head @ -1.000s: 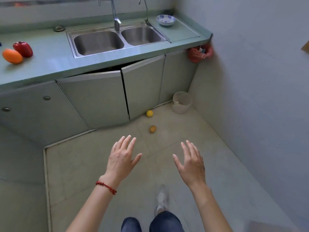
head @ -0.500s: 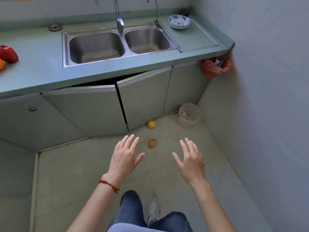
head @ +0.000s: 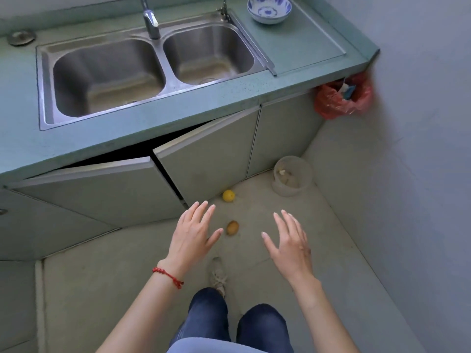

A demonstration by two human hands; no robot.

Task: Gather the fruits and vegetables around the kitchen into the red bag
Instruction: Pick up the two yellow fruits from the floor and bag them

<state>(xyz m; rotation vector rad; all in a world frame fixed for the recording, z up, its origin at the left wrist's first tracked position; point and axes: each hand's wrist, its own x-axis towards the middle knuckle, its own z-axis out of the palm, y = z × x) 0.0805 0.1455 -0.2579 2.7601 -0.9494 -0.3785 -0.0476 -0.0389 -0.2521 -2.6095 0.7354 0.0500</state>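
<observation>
Both the left hand [head: 193, 236] and right hand [head: 290, 242] hover spread and empty, brown fruit [head: 232, 227] on the floor between them.

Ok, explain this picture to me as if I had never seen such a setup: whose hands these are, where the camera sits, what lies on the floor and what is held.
No machine here: a person wears a camera on the head, looking down. The left hand, with a red bracelet, and the right hand are spread open and hold nothing. On the floor below lie a round yellow fruit and a brownish oval fruit. A red plastic bag hangs by the green counter's end. A steel double sink is above, and a clear plastic tub is in the corner.
</observation>
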